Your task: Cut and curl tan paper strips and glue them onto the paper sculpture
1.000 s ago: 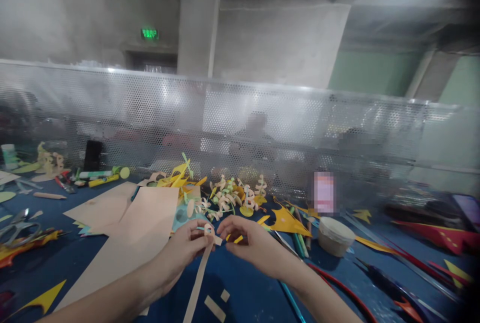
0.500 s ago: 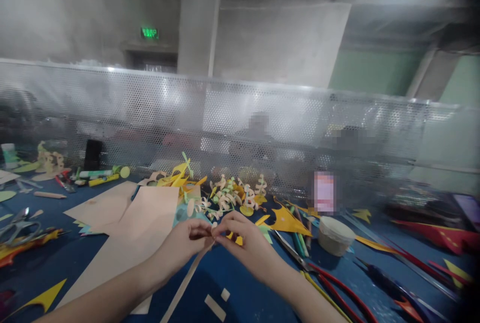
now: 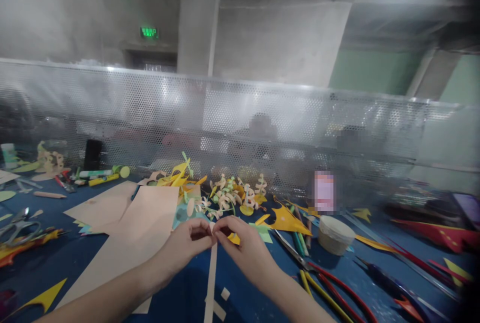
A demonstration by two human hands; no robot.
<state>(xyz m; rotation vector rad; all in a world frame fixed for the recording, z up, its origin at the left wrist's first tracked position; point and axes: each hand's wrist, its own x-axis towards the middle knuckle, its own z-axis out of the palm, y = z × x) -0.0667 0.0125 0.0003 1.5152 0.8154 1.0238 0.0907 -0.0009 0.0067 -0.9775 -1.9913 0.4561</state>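
A long, narrow strip of pale peach paper (image 3: 211, 283) hangs down toward the front from between my two hands. My left hand (image 3: 189, 239) pinches its upper end with thumb and fingertips. From the other side my right hand (image 3: 240, 239) is closed on the same end, fingertips touching those of the left. The bit between the fingers is mostly covered. Beneath the strip lie small peach paper offcuts (image 3: 225, 293). Just beyond my hands is a heap of curled paper pieces (image 3: 225, 195) in peach, green and yellow.
Sheets of peach paper (image 3: 146, 218) lie left of my hands. Scissors with red handles (image 3: 337, 283), a round tub (image 3: 336, 235) and a screwdriver-like tool (image 3: 386, 278) are at the right. Grey scissors (image 3: 20, 230) lie far left. A perforated metal screen (image 3: 150, 108) stands behind the table.
The paper strip's lower part has swung right, from a slant to nearly straight down, and now partly covers an offcut. Both hands stay almost in place, still pinching the upper end.
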